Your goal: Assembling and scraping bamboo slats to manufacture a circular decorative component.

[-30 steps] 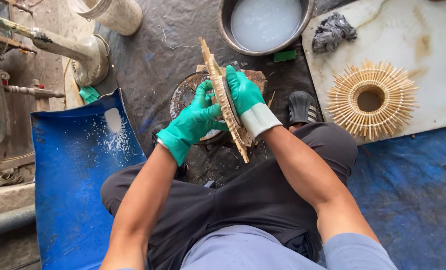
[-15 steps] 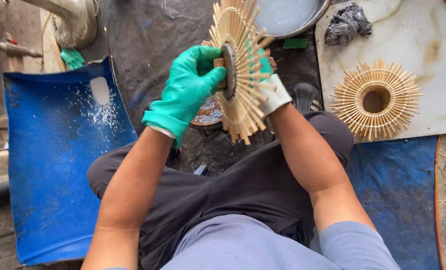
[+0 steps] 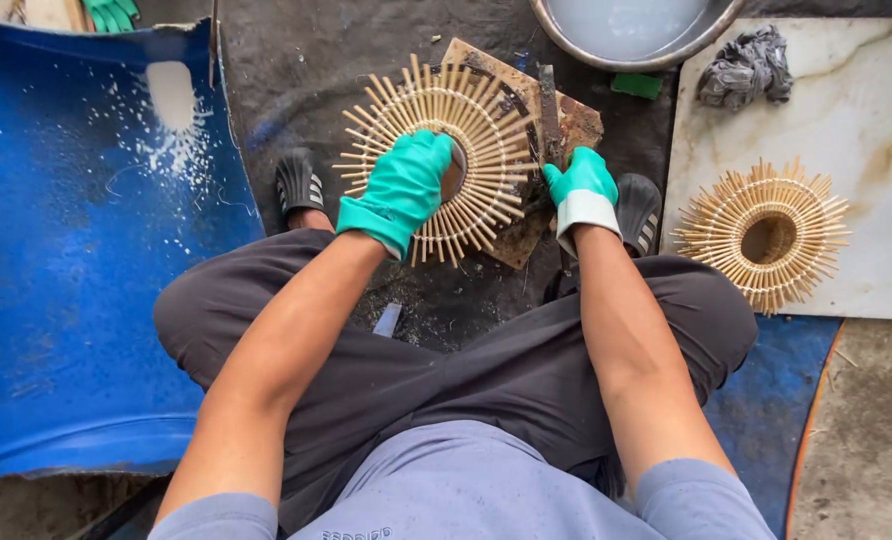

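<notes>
A round sunburst frame of bamboo sticks (image 3: 441, 160) is laid flat on a stained board (image 3: 551, 120) between the person's feet. It is gripped at its central hole by the gloved left hand (image 3: 406, 185). Just right of the frame, the gloved right hand (image 3: 578, 185) is closed on a dark blade (image 3: 549, 110). Beyond the frame, a metal basin (image 3: 636, 30) is filled with cloudy water. Well right of the frame, a second sunburst frame (image 3: 763, 235) lies on a marble slab (image 3: 866, 120).
</notes>
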